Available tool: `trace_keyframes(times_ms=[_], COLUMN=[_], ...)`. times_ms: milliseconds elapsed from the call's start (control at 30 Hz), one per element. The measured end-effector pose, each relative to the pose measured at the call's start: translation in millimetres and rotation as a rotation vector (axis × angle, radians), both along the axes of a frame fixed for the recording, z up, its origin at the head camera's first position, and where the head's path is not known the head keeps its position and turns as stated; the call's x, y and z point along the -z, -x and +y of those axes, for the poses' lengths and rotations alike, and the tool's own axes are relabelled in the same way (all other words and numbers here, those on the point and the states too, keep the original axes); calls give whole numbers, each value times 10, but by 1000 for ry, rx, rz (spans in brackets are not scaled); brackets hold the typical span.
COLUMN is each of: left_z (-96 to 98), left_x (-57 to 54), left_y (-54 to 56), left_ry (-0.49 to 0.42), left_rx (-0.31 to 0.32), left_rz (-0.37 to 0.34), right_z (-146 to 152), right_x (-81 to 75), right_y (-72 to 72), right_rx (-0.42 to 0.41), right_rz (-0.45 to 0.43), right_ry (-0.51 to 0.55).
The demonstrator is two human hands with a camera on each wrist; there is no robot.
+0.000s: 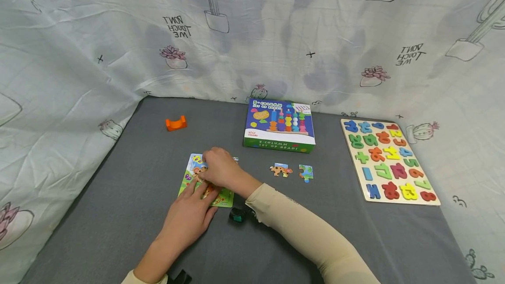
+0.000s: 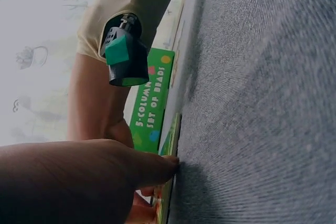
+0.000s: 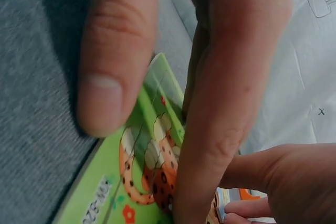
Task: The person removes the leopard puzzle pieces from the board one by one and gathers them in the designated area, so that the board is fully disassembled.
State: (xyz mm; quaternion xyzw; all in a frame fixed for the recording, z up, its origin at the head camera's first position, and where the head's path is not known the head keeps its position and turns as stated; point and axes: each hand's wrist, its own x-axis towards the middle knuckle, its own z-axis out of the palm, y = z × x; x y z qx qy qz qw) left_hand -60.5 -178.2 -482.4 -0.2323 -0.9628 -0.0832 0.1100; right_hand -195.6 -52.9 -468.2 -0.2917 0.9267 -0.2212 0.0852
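A small jigsaw puzzle board (image 1: 225, 199) with a green border and animal pictures lies on the grey table. My left hand (image 1: 188, 209) rests on its lower left part, fingers stretched over the picture and thumb at the near edge. Over the upper part of the board is my right hand (image 1: 222, 169), fingers pointing down. In the right wrist view its index finger presses on the spotted animal picture, while the thumb stands apart; a green edge there looks slightly raised. Two loose jigsaw pieces, one with a spotted animal (image 1: 281, 170) and one blue-green (image 1: 306, 172), lie to the right.
A bead set box (image 1: 279, 126) stands behind the loose pieces. At the right lies a board of colourful letters and numbers (image 1: 388, 161). An orange curved block (image 1: 176, 123) sits at the back left. Patterned cloth (image 1: 276, 56) hangs behind the table.
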Motion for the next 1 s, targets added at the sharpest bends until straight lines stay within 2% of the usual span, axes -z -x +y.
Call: trace_keyframes(times_ms=[367, 700, 1000], left_z=[-23, -46, -67], left_x=[23, -1, -2], left_y=[-13, -33, -54], left_ry=[16, 18, -16], left_rx=[-1, -33, -46], left_rz=[8, -81, -143], right_z=[31, 260, 621], right_x=[32, -67, -121], right_y=[7, 22, -16], right_rx=[2, 3, -13], right_rz=[10, 17, 31], right_ry=[30, 121, 169])
